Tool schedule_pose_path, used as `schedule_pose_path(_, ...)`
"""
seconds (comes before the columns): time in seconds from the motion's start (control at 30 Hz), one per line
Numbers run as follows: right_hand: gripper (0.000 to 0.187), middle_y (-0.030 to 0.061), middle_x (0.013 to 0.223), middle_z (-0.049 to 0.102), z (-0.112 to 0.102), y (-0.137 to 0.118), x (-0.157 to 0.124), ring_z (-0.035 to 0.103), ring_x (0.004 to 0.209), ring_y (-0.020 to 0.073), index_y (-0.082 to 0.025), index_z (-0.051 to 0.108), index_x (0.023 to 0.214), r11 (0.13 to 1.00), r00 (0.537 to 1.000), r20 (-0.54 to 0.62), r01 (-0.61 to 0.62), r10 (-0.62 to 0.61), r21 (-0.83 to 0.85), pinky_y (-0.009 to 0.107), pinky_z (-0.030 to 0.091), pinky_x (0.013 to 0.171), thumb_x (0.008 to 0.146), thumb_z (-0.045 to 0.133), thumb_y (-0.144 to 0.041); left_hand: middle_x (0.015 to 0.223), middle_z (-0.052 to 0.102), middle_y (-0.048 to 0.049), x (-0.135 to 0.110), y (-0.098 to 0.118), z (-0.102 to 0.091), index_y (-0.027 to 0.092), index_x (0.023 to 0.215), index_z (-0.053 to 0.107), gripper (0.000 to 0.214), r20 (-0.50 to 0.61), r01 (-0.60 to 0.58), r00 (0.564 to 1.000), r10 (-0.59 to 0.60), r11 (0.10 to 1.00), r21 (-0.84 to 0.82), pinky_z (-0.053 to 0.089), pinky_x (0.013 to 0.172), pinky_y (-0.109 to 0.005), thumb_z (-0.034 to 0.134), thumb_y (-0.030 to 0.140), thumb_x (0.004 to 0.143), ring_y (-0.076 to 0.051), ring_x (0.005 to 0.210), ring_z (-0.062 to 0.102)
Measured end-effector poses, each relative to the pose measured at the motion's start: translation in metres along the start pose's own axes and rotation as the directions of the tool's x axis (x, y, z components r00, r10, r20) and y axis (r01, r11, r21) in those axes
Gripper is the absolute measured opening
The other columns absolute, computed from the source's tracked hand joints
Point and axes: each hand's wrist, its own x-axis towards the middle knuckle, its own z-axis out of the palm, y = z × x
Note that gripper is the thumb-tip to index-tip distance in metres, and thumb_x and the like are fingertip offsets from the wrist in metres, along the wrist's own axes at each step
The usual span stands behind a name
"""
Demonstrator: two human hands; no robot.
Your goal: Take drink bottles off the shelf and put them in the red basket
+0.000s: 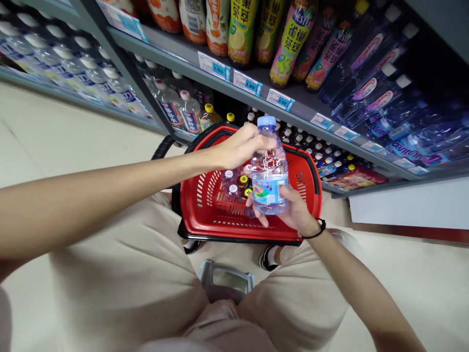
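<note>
A clear water bottle (270, 168) with a pale blue cap and a blue label is held upright, slightly tilted, over the red shopping basket (205, 217). My left hand (244, 146) is closed around the bottle's upper part, below the cap. Near the bottom, my right hand (293, 208) grips it from the right, with fingers passing behind and under it. A black band circles my right wrist. Inside the basket stand several small bottles (233, 190) with white or yellow caps, partly hidden behind the held bottle.
A store shelf (183, 51) rises ahead, with bottled drinks (240, 29) above and more bottles (186, 110) on the lower level. The black basket handle (163, 146) sticks out at left. A grey stool (225, 278) is between my legs.
</note>
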Motion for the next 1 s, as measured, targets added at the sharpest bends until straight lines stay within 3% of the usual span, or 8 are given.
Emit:
schedule_pose_path(0.07, 0.059, 0.0136, 0.104, 0.077, 0.004, -0.002, -0.002, 0.073, 0.077, 0.0262, -0.017, 0.067, 0.113, 0.999, 0.997, 0.063, -0.035, 0.035, 0.009, 0.033, 0.056, 0.052, 0.085, 0.073, -0.069, 0.065, 0.057, -0.0003, 0.0, 0.001, -0.001, 0.018, 0.074, 0.059, 0.052, 0.014, -0.05, 0.999, 0.05, 0.999, 0.006, 0.04, 0.053, -0.025, 0.056, 0.067, 0.093, -0.013, 0.058, 0.05)
schedule_pose_path(0.17, 0.052, 0.0118, 0.1, 0.077, 0.007, -0.001, -0.003, 0.065, 0.063, 0.0194, -0.018, 0.067, 0.109, 0.995, 0.997, -0.072, -0.017, 0.01, -0.097, 0.03, 0.051, 0.049, 0.085, 0.078, -0.063, 0.064, 0.057, -0.0005, -0.001, 0.0, -0.004, 0.019, 0.075, 0.059, 0.055, 0.058, -0.099, 0.994, 0.094, 0.991, 0.092, 0.039, 0.051, -0.026, 0.06, 0.071, 0.091, -0.013, 0.057, 0.049)
schedule_pose_path(0.33, 0.055, 0.008, 0.112, 0.076, 0.005, 0.009, -0.002, 0.072, 0.091, 0.0221, -0.021, 0.064, 0.123, 0.896, 0.94, -0.259, 0.092, -0.223, -0.434, 0.035, 0.061, 0.082, 0.083, 0.088, -0.049, 0.066, 0.062, -0.0017, -0.003, -0.003, -0.005, 0.019, 0.078, 0.062, 0.057, 0.054, -0.124, 0.992, 0.115, 0.972, 0.199, 0.042, 0.055, -0.027, 0.065, 0.075, 0.088, -0.015, 0.06, 0.056)
schedule_pose_path(0.57, 0.058, 0.009, 0.108, 0.077, 0.002, 0.017, -0.003, 0.073, 0.092, 0.0241, -0.018, 0.065, 0.124, 0.735, 0.909, -0.27, 0.056, -0.317, -0.676, 0.035, 0.059, 0.082, 0.081, 0.088, -0.05, 0.068, 0.066, -0.0038, -0.003, -0.003, -0.004, 0.018, 0.077, 0.066, 0.055, 0.154, -0.143, 0.983, 0.101, 0.944, 0.297, 0.042, 0.059, -0.028, 0.062, 0.071, 0.09, -0.016, 0.06, 0.058)
schedule_pose_path(0.67, 0.061, 0.0087, 0.11, 0.078, 0.0, 0.018, -0.002, 0.073, 0.093, 0.024, -0.019, 0.065, 0.126, 0.757, 0.92, -0.268, 0.045, -0.286, -0.652, 0.036, 0.06, 0.086, 0.08, 0.089, -0.051, 0.069, 0.067, -0.0038, -0.003, -0.005, -0.005, 0.017, 0.079, 0.067, 0.055, 0.151, -0.131, 0.984, 0.094, 0.958, 0.256, 0.044, 0.06, -0.028, 0.063, 0.071, 0.09, -0.016, 0.062, 0.059)
schedule_pose_path(0.8, 0.055, 0.0085, 0.116, 0.076, 0.002, 0.014, -0.001, 0.072, 0.095, 0.0216, -0.02, 0.065, 0.123, 0.883, 0.964, -0.199, 0.067, -0.178, -0.464, 0.034, 0.06, 0.088, 0.082, 0.087, -0.05, 0.064, 0.059, -0.0012, -0.004, -0.005, -0.005, 0.018, 0.076, 0.062, 0.053, 0.092, 0.008, 0.996, -0.023, 0.987, 0.163, 0.039, 0.053, -0.027, 0.062, 0.069, 0.089, -0.014, 0.057, 0.053)
schedule_pose_path(0.93, 0.056, 0.0078, 0.106, 0.076, 0.007, 0.007, -0.003, 0.059, 0.062, 0.0138, -0.021, 0.062, 0.12, 0.969, 0.991, -0.127, -0.003, -0.029, -0.248, 0.027, 0.052, 0.054, 0.083, 0.083, -0.058, 0.06, 0.052, 0.0002, -0.002, -0.004, -0.006, 0.019, 0.07, 0.053, 0.046, 0.049, 0.079, 0.995, -0.084, 0.993, 0.089, 0.033, 0.049, -0.027, 0.058, 0.06, 0.091, -0.013, 0.054, 0.047)
schedule_pose_path(1.0, 0.058, 0.007, 0.103, 0.075, 0.009, 0.004, -0.003, 0.057, 0.06, 0.0143, -0.022, 0.062, 0.117, 0.972, 0.988, -0.148, -0.003, -0.033, -0.236, 0.029, 0.052, 0.052, 0.081, 0.084, -0.06, 0.062, 0.053, -0.0008, -0.001, -0.005, -0.007, 0.02, 0.07, 0.052, 0.044, 0.049, 0.05, 0.997, -0.053, 0.997, 0.066, 0.034, 0.05, -0.027, 0.054, 0.057, 0.093, -0.014, 0.056, 0.049)
